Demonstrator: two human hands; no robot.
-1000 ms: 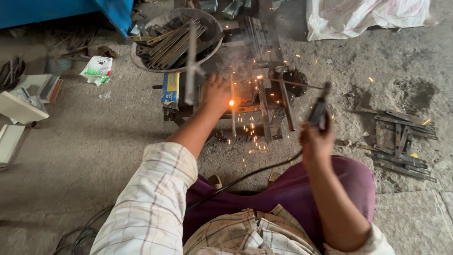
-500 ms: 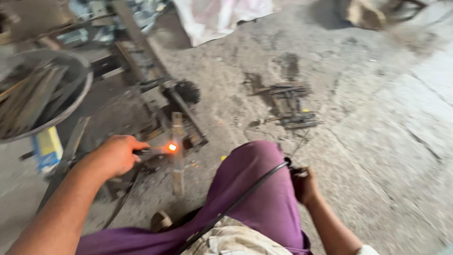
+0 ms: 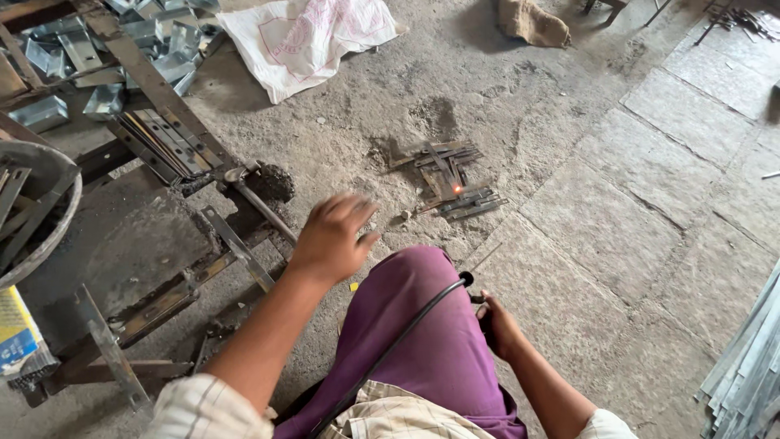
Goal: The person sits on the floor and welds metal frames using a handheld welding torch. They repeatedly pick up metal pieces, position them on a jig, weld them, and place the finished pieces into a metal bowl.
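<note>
Left hand [image 3: 331,237] rose, blurred; right hand [image 3: 497,325] half-hidden.

Workshop floor clutter

A white sack [image 3: 305,41] lies near shiny metal boxes [image 3: 154,36]; a brown cloth [image 3: 534,24] sits beyond, and metal strips [image 3: 747,366] lie stacked on the stone floor [image 3: 650,219].

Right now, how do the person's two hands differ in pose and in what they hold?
The left hand is raised over the floor, fingers spread and blurred, holding nothing; the right hand sits low beside the purple-clad knee, closed around a dark handle fed by a black cable. The left is nearer the metal frame. Both are bare.
</note>
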